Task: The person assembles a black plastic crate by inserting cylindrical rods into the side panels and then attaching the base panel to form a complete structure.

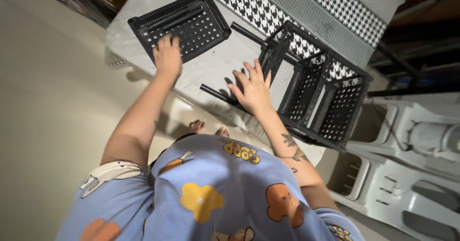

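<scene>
Standing at a grey counter (211, 73), the person rests the left hand (167, 55) flat and unclenched on a loose black perforated tray (179, 23) lying near the far left corner. The right hand (254, 90) hovers with fingers spread and grasps nothing, positioned above a thin black rod (218, 95) lying on the counter and just beside a partly assembled black rack (318, 95) of tiered perforated baskets tipped on its side. A houndstooth-patterned cloth (287, 6) lies under the rack's far end, and white plastic furniture (407, 174) stands beyond the right edge.
</scene>
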